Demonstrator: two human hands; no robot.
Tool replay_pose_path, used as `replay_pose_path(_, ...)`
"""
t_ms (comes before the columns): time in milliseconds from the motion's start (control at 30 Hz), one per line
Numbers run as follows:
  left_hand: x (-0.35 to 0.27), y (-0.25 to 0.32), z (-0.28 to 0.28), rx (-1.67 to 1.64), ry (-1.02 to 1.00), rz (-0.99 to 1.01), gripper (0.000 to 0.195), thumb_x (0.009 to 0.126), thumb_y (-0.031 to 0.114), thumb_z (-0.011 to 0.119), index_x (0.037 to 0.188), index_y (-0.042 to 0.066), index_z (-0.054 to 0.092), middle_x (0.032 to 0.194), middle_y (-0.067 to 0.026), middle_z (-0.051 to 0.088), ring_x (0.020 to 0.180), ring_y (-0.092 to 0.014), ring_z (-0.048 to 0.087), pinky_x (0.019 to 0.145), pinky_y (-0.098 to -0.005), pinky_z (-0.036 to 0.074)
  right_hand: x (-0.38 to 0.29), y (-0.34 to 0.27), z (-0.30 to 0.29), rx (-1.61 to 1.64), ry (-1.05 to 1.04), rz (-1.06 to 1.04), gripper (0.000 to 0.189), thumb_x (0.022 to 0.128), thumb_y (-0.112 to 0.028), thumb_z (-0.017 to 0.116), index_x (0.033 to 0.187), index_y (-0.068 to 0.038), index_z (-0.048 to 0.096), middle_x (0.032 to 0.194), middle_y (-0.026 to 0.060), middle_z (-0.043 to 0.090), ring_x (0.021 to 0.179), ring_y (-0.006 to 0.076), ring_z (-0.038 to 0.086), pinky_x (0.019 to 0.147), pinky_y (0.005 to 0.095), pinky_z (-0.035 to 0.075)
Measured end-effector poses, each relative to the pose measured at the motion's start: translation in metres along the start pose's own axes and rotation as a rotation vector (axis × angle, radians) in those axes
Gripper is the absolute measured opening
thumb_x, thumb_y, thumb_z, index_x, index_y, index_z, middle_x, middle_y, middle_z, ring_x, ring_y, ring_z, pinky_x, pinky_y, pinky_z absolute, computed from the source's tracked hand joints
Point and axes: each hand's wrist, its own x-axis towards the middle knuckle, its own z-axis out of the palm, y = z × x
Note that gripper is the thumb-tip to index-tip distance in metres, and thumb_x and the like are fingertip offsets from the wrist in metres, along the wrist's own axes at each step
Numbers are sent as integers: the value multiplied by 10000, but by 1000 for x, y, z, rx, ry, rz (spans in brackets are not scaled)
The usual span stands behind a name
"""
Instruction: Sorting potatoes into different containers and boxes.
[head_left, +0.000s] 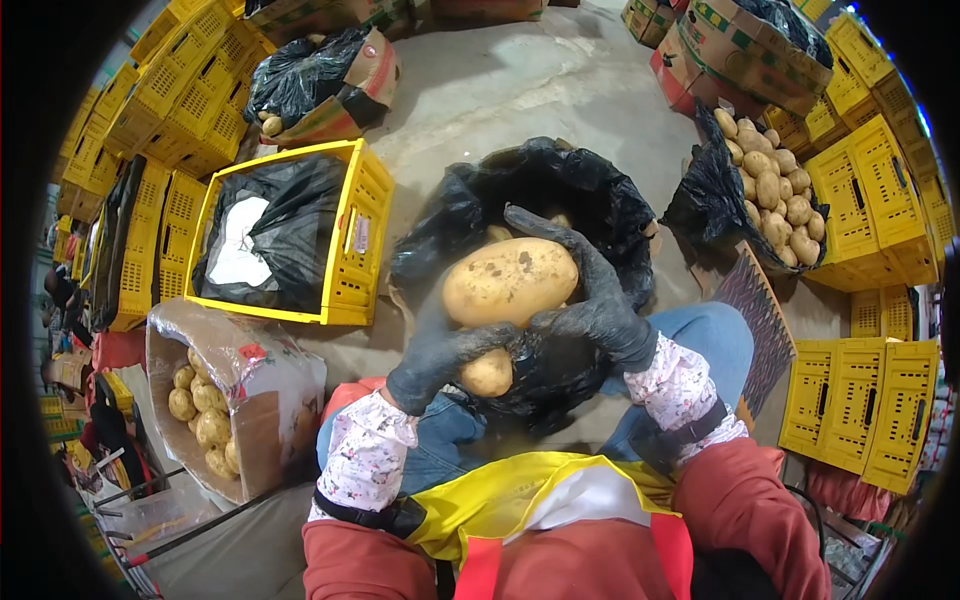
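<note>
A large potato (510, 281) with dark soil specks is held up between my two hands, over a container lined with black plastic (592, 176). My left hand (442, 356), in a dark glove, supports its left end from below. My right hand (604, 307), gloved alike, curves around its right end, the fingers reaching past the far side. Below the left thumb shows a smaller potato (486, 373); whether that hand grips it I cannot tell. A few more potatoes lie partly hidden inside the dark liner.
Left stands a yellow plastic crate (360, 247) lined with black plastic, near a plastic-wrapped box (262, 390) of potatoes. At right, potatoes (772, 187) fill another black liner. Stacked yellow crates (840, 405) and cardboard boxes (742, 56) surround the concrete floor (480, 97).
</note>
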Motion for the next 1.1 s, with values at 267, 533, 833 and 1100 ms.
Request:
replay_pose_path(267, 0, -5, 1, 112, -4, 134, 750, 684, 17, 751, 1323, 17, 357, 1277, -147, 474, 1143, -220, 503, 955, -359, 440, 3, -10, 15, -87, 33, -13, 655, 738, -103, 749, 1307, -43, 430, 1231, 94, 506, 1108, 165, 499, 956, 306, 417)
replay_pose_path(533, 2, -15, 3, 297, 44, 270, 848, 633, 7, 792, 1342, 30, 326, 1291, -136, 444, 1154, -218, 485, 982, -346, 416, 0, 1, 11, -67, 123, -23, 456, 823, -123, 661, 1241, -27, 503, 1156, 87, 554, 1076, 158, 516, 940, 295, 425)
replay_pose_path(833, -3, 7, 2, 1282, -52, 471, 830, 628, 140, 816, 1336, 34, 395, 1156, -145, 569, 1095, -237, 561, 957, -346, 423, -7, -2, 0, 182, 224, 340, 405, 887, -267, 585, 1196, -7, 545, 1150, 87, 581, 1046, 132, 533, 898, 270, 442)
replay_pose_path(1100, 0, -13, -2, 76, 17, 37, 758, 684, 131, 780, 1314, -2, 380, 1223, -123, 512, 1124, -210, 512, 948, -353, 427, -1, -11, 4, -120, -1, -107, 681, 698, -109, 744, 1293, 14, 437, 1238, 112, 525, 1131, 191, 505, 993, 318, 388)
